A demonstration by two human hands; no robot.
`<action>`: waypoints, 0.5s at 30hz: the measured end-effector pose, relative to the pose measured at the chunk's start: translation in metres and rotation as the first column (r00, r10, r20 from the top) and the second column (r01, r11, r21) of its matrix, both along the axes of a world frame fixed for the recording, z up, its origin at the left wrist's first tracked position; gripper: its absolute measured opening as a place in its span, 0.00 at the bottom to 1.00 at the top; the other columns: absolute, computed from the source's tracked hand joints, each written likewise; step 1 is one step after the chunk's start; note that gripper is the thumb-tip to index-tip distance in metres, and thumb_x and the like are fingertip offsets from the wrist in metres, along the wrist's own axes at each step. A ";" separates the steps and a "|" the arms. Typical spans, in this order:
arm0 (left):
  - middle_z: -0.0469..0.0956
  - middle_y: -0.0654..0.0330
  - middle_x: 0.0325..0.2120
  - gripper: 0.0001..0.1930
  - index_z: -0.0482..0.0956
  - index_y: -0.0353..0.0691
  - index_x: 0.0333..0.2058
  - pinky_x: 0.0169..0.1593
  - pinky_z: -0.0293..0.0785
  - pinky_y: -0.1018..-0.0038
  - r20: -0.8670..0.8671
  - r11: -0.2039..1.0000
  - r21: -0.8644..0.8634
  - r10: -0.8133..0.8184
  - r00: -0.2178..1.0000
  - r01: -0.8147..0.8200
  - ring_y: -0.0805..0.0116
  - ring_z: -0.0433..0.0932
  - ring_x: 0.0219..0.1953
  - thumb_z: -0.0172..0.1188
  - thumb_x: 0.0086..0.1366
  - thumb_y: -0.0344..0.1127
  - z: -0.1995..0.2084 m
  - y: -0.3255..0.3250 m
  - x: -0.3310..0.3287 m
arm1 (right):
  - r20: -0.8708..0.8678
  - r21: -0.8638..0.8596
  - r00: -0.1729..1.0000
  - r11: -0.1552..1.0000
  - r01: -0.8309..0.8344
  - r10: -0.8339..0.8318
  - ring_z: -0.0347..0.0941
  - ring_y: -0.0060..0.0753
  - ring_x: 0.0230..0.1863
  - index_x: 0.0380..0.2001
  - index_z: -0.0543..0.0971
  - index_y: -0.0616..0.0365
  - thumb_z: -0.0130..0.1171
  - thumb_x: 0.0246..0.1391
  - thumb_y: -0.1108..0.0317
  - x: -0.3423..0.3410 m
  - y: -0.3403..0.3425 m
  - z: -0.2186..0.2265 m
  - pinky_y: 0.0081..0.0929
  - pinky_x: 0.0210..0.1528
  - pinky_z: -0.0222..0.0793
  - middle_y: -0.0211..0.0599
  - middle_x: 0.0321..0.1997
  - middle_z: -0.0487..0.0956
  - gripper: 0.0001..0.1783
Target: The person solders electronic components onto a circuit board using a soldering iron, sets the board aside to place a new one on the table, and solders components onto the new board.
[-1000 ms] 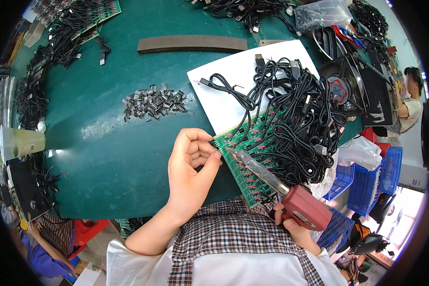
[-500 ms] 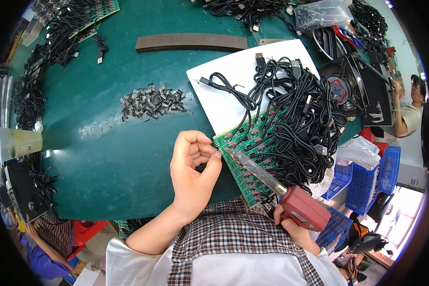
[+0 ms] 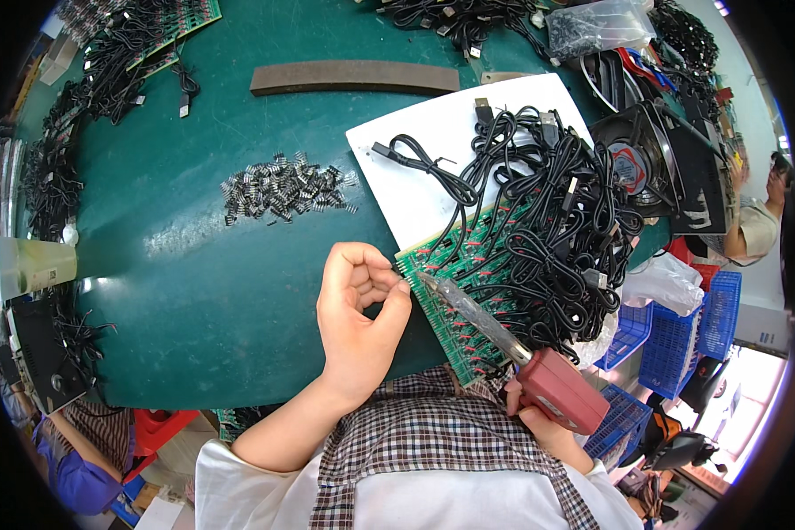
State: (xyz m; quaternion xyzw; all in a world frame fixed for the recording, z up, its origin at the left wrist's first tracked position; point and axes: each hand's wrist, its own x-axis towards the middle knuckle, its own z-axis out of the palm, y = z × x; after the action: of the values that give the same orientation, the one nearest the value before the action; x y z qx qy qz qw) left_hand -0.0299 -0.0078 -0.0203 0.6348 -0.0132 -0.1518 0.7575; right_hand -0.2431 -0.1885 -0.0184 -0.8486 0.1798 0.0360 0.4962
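Observation:
My right hand (image 3: 543, 424) grips the red handle of a soldering iron (image 3: 564, 389). Its long, dark-stained metal barrel reaches up and left, the tip over the left edge of a green circuit board panel (image 3: 446, 331). At that same edge my left hand (image 3: 358, 305) is closed, thumb and forefinger pinching right beside the row of pads; whatever sits between them is too small to make out. Black USB cables (image 3: 556, 212), tied in loops, lie heaped over the panel, which rests partly on a white board (image 3: 397, 194).
Small black-and-silver pin connectors (image 3: 283, 187) are piled on the green table (image 3: 194, 309). Behind them lies a brown bar (image 3: 353, 78). A round metal-framed device (image 3: 632, 163) stands right of the cables. Blue crates (image 3: 671, 353) are at the right, and a co-worker (image 3: 755, 221) is beyond.
The soldering iron's handle has shifted slightly left and down, its tip slightly right. My left hand stays almost in place. People at both sides have moved a little.

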 end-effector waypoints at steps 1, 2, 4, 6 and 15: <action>0.68 0.63 0.25 0.13 0.61 0.38 0.35 0.31 0.69 0.85 0.001 1.000 0.002 -0.001 1.000 0.001 0.81 0.68 0.27 0.48 0.53 0.15 0.000 -0.001 0.000 | 0.001 0.002 1.000 1.000 0.001 -0.001 0.77 0.34 0.30 0.47 0.67 0.69 0.69 0.37 0.58 0.003 0.001 0.002 0.26 0.33 0.72 0.40 0.34 0.78 0.37; 0.68 0.63 0.25 0.13 0.61 0.38 0.35 0.31 0.69 0.85 0.003 1.000 -0.001 -0.002 1.000 0.002 0.81 0.68 0.27 0.48 0.53 0.15 0.001 -0.002 -0.001 | 0.060 0.088 0.997 0.995 0.041 -0.046 0.77 0.34 0.30 0.47 0.67 0.68 0.69 0.37 0.58 0.010 0.004 0.006 0.25 0.33 0.72 0.40 0.34 0.78 0.37; 0.67 0.63 0.25 0.13 0.61 0.38 0.35 0.31 0.69 0.85 0.004 1.000 -0.004 -0.001 1.000 0.001 0.81 0.67 0.27 0.48 0.53 0.15 0.001 -0.002 -0.001 | 0.115 0.174 0.989 0.982 0.073 -0.094 0.77 0.33 0.30 0.48 0.68 0.68 0.69 0.37 0.57 0.018 0.004 0.011 0.25 0.33 0.72 0.40 0.34 0.78 0.37; 0.67 0.63 0.25 0.13 0.61 0.38 0.35 0.31 0.69 0.84 0.009 1.000 0.002 0.004 1.000 -0.004 0.81 0.67 0.27 0.48 0.53 0.15 0.000 -0.001 0.000 | 0.098 0.161 0.994 0.986 0.032 -0.048 0.77 0.33 0.30 0.48 0.67 0.68 0.69 0.37 0.57 0.022 0.004 0.013 0.24 0.33 0.72 0.40 0.34 0.78 0.37; 0.68 0.63 0.25 0.13 0.61 0.38 0.35 0.32 0.70 0.84 0.001 1.000 0.010 0.005 1.000 -0.005 0.81 0.68 0.26 0.48 0.53 0.16 0.001 -0.002 -0.001 | 0.062 0.123 0.997 0.992 0.041 -0.049 0.77 0.33 0.31 0.47 0.69 0.68 0.70 0.35 0.56 0.014 0.001 0.010 0.25 0.33 0.71 0.41 0.35 0.78 0.38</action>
State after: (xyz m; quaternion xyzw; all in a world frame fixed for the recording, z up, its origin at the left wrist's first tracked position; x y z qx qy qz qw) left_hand -0.0307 -0.0100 -0.0195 0.6387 -0.0113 -0.1497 0.7547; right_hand -0.2293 -0.1874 -0.0082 -0.8132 0.1800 0.0081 0.5534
